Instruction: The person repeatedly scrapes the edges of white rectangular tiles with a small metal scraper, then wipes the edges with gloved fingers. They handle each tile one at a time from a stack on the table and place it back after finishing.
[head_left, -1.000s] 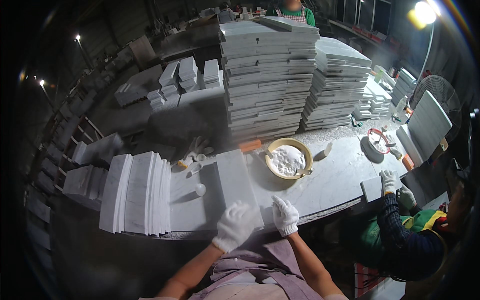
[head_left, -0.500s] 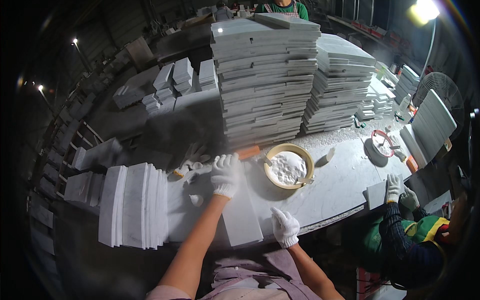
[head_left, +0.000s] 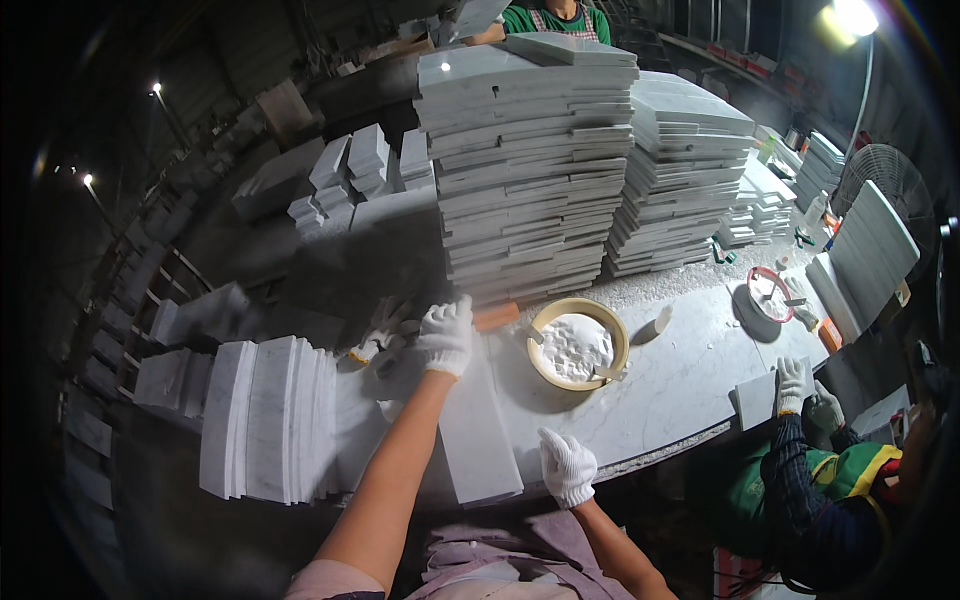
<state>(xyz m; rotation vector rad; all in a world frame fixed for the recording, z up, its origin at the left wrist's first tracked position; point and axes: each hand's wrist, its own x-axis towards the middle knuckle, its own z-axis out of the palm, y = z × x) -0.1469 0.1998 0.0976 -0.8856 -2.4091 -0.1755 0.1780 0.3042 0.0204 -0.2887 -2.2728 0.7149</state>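
Left hand (head_left: 447, 336) grips slab (head_left: 478, 420) far end, right hand (head_left: 567, 466) closed on near end; overhang could tip it off the table (head_left: 680, 390).

Both hands, left hand (head_left: 447, 335) and right hand (head_left: 566, 466), wear white knit cloth gloves. The slab (head_left: 478, 430) is matt, smooth grey-white marble, like the dusty workbench (head_left: 690, 385). The bowl (head_left: 578, 343) near the workbench's far edge holds rough white paste.
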